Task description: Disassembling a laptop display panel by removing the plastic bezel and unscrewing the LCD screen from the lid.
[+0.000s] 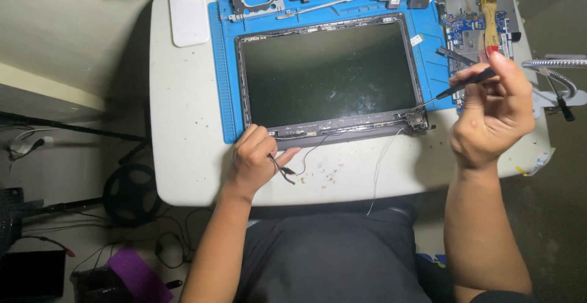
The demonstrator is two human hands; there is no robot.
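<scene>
Left hand (252, 159) rests curled at the near left corner of the screen (327, 73), thumb and fingers pinched on a thin black cable (282, 171) that trails from the lower bezel onto the white table (183, 125). That cable looks soft and light, easy to kink or tear at its root, so it wants holding close to the plug end, not pulled by the slack. Lying flat and face up, the screen sits on a blue mat (221, 70) at the middle of the table, its frame stripped and its glass dull with smears. I judge it light but brittle: thin, stiff across the face, likely to crack if flexed or pressed, best taken by the long edges or by the metal at the corners. More fine wires (379, 162) hang from the lower edge over the table's near side. At the near right corner sits a hinge (417, 121), and a slim black tool (461, 84) points its tip toward it. Right hand (492, 113) is raised above the table edge, closed round that tool like a pen. Behind it lie a blue circuit board (468, 25) and a brush (489, 9)
</scene>
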